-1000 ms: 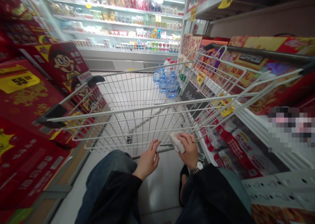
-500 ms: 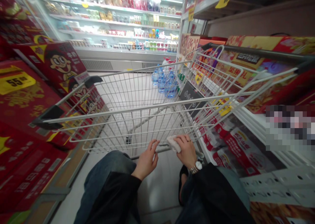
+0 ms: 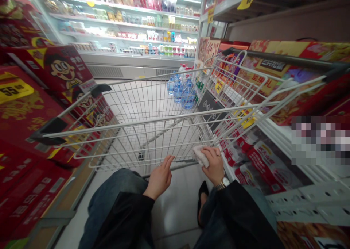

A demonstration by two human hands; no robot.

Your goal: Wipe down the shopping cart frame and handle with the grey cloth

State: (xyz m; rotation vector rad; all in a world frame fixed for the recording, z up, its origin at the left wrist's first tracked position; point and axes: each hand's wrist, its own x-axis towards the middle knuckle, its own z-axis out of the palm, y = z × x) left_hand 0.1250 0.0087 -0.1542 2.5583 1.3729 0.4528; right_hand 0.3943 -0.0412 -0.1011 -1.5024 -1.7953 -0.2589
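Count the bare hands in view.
2. Left hand: near the lower bars of the shopping cart, contact unclear. Right hand: farther right, holding a white cloth by those bars. Neither is hidden.

The cloth (image 3: 200,156) is whitish, cart wires (image 3: 164,119) grey, sleeves (image 3: 123,212) black.

The right hand (image 3: 214,165) partly hides the white cloth (image 3: 199,156); distant shelved goods (image 3: 152,35) look blurred.

From my distant feed, the refrigerated shelves (image 3: 128,24) glow nearly white, while the upper right shelf (image 3: 273,8) sits in shadow. I see soft glare on the floor (image 3: 176,207), wide-angle stretching, smeared edges and a pixelated patch (image 3: 320,141).
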